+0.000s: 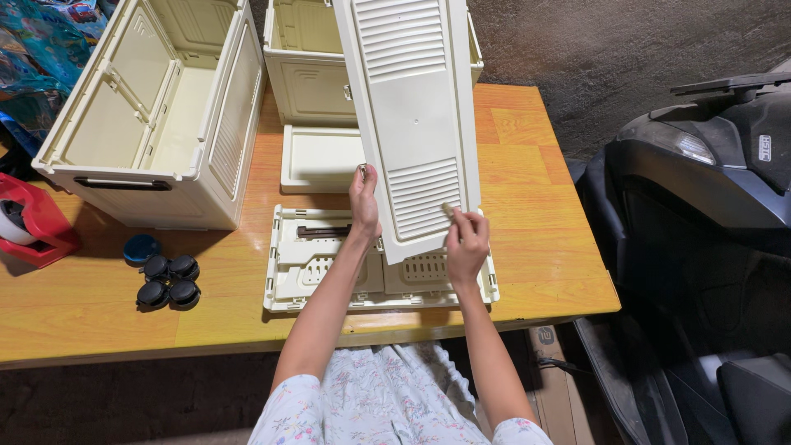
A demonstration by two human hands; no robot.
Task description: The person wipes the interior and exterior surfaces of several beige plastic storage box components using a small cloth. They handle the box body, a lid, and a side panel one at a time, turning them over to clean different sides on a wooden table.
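Both arms reach forward; the left hand (pixel 363 202) and right hand (pixel 466 241) clamp fingers on a cream slatted panel (pixel 409 115), tilted above the wooden table (pixel 544 222) beside a scooter (pixel 700 189).

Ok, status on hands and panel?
Both hands gripping cream panel by lower edge. Panel raised, tilted over flat box base. Nothing in the way.
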